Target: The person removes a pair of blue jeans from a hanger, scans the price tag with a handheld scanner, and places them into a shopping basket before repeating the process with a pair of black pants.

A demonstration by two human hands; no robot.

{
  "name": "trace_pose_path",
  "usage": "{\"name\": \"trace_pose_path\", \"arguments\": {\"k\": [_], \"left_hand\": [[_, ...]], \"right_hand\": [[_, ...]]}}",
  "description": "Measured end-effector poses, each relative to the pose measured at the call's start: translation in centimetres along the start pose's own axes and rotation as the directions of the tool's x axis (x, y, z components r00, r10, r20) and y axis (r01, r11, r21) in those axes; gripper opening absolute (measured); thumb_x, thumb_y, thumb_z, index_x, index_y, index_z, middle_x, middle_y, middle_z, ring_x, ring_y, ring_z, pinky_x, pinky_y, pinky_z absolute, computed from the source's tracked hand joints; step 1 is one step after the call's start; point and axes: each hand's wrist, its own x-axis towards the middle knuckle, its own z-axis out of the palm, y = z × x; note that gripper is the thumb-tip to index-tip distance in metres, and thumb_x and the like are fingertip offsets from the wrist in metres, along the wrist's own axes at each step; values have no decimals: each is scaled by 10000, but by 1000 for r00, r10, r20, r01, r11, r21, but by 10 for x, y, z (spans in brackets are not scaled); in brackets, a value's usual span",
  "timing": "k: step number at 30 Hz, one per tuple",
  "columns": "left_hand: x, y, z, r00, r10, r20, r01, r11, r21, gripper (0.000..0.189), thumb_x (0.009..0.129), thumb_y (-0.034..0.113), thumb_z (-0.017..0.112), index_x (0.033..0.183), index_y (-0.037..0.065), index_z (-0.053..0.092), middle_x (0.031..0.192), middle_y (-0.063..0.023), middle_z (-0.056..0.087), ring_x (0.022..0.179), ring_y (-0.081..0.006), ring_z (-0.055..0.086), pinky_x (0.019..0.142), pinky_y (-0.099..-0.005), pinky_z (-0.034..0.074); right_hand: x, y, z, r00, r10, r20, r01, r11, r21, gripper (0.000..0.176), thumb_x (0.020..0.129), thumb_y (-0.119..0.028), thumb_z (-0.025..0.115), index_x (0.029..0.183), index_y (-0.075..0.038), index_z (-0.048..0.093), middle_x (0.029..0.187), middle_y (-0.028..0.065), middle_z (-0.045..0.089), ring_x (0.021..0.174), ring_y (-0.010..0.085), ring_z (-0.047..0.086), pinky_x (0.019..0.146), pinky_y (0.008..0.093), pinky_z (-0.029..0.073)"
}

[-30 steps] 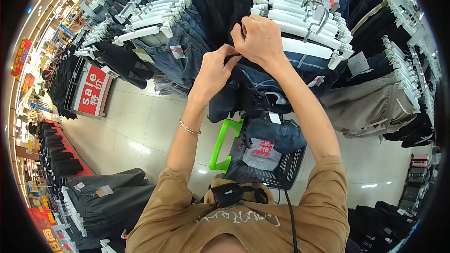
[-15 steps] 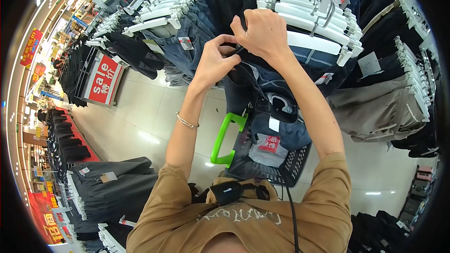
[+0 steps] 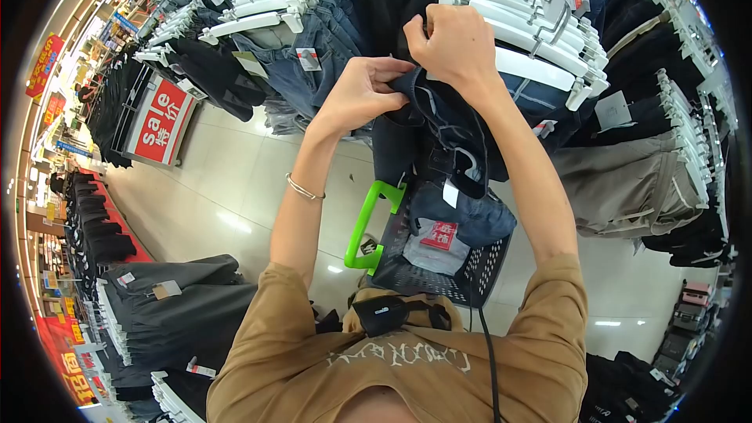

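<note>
A pair of dark denim trousers [image 3: 448, 127] hangs from my two hands, its lower folds over the basket. My left hand [image 3: 362, 95] pinches the edge of the trousers between thumb and fingers. Higher and to the right, my right hand [image 3: 456, 45] is closed on the same dark cloth; its fingertips are hidden behind the hand. Close beside it is a row of white hangers [image 3: 521, 69] with jeans on them. Beneath the trousers stands a black shopping basket [image 3: 492, 272] with a green handle [image 3: 360, 229]. Folded blue jeans [image 3: 478, 219] and a clear plastic bag with a red label [image 3: 436, 244] lie in it.
Racks of blue jeans [image 3: 317, 39] stand ahead on the left, grey trousers [image 3: 619, 184] to the right. A red sale sign [image 3: 162, 121] stands at the left, with dark trousers [image 3: 184, 298] below it. Pale tiled floor [image 3: 235, 180] runs between the racks.
The trousers have swung up and spread more between my hands, uncovering more of the basket. My hands are slightly farther apart, and the view has shifted slightly.
</note>
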Motion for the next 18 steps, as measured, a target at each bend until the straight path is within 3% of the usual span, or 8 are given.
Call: {"name": "trace_pose_path", "arguments": {"k": [2,12,18], "left_hand": [[0,1,0,1000,4,21,-7,990,139,465,674,-79,614,1130,-154,559,978,-217,667,796,-140,654,699,-242,521],[-5,-5,3,996,82,23,-85,957,276,385,711,-72,632,1092,-123,597,878,-185,690,759,-153,674,661,-253,515],[-7,-4,7,981,168,-96,-129,937,324,287,752,-49,595,1032,-87,641,813,-182,687,709,-165,681,630,-255,507]], "right_hand": [[-1,1,0,1000,-13,-10,13,1000,1,308,718,-266,592,566,2,610,540,207,572,507,372,597,490,424,496],[-3,1,-4,999,-30,-37,30,1000,9,320,726,-268,591,565,8,590,533,203,565,510,381,583,491,427,479],[-1,0,-8,999,-39,1,39,999,11,355,728,-292,604,557,18,583,542,215,566,513,386,577,494,428,475]]}}
